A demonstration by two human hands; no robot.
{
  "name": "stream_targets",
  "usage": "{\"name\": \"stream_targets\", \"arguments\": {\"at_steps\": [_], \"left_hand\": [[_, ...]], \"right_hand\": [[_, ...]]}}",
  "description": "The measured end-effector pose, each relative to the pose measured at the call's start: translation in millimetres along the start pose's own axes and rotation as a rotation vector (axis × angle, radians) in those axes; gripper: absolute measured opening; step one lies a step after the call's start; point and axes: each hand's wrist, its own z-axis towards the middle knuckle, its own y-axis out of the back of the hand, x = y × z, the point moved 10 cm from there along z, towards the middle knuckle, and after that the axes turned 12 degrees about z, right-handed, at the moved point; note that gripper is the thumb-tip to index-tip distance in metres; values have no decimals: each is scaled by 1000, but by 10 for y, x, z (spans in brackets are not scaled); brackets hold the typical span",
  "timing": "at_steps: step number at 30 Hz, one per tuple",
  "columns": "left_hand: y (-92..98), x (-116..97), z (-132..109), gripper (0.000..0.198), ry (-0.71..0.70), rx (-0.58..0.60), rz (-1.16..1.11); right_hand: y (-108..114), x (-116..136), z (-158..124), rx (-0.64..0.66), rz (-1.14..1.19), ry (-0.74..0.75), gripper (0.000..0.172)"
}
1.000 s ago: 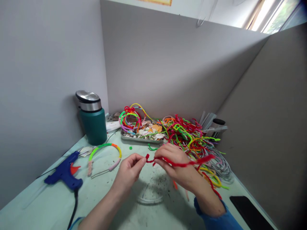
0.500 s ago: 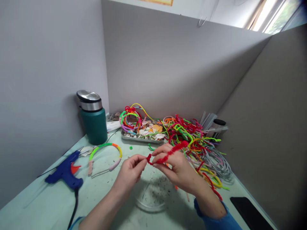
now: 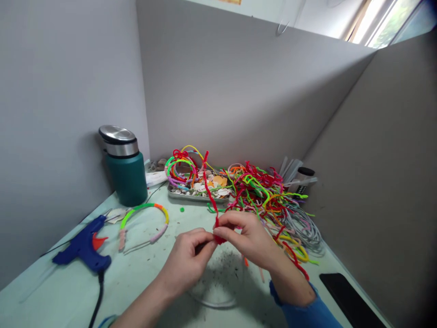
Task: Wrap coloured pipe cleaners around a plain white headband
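A red pipe cleaner is pinched between both hands above the table, and its free end stands up and away from me. My left hand grips its lower end with closed fingers. My right hand pinches the same spot from the right, fingertips touching the left hand's. Under the hands lies a clear plastic headband. Just beyond my right hand sits a tangled pile of coloured pipe cleaners.
A blue glue gun with its black cord lies at the left. A rainbow-wrapped headband, a green flask, a metal tray of shells and hoops, bare grey headbands and a black phone surround the hands.
The long free end of the red pipe cleaner swung from pointing right to standing upright. My hands drew closer together and the view shifted slightly.
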Motion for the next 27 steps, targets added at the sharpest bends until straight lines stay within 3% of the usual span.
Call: {"name": "stream_targets", "arguments": {"at_steps": [4, 10, 17, 27], "left_hand": [[-15, -124, -31, 19, -76, 26, 30], [57, -128, -34, 22, -64, -34, 25], [52, -9, -82, 20, 9, -51, -161], [198, 15, -73, 14, 4, -194, -173]], "right_hand": [[-13, -145, 9, -2, 144, -144, 11], [20, -238, 12, -38, 171, -229, 12], [42, -365, 11, -75, 210, -268, 15], [-18, -335, 4, -31, 368, -276, 24]]}}
